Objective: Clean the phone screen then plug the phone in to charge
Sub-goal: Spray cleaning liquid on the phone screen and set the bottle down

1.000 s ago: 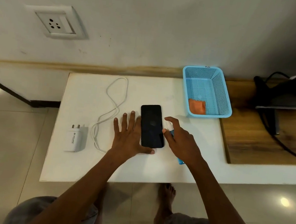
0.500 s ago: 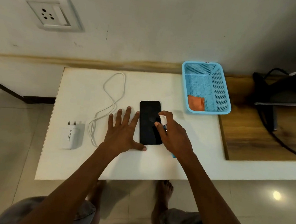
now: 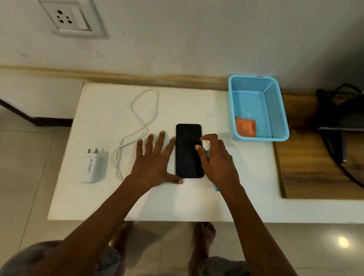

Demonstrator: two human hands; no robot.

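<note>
The phone (image 3: 189,150) lies face-up mid-table (image 3: 202,108), my left hand (image 3: 155,162) flat beside it with released fingers, my right hand (image 3: 216,161) grasping a small blue item over its edge, so I judge a hard wipe could skid it.

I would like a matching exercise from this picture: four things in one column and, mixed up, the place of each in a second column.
Things:
1. orange cloth
2. phone
3. charger
4. socket

Places:
A. on the wall
B. inside the blue basket
C. between the left hand and right hand
D. on the table, left of the white cable

Pairs: 1-B, 2-C, 3-D, 4-A
</note>
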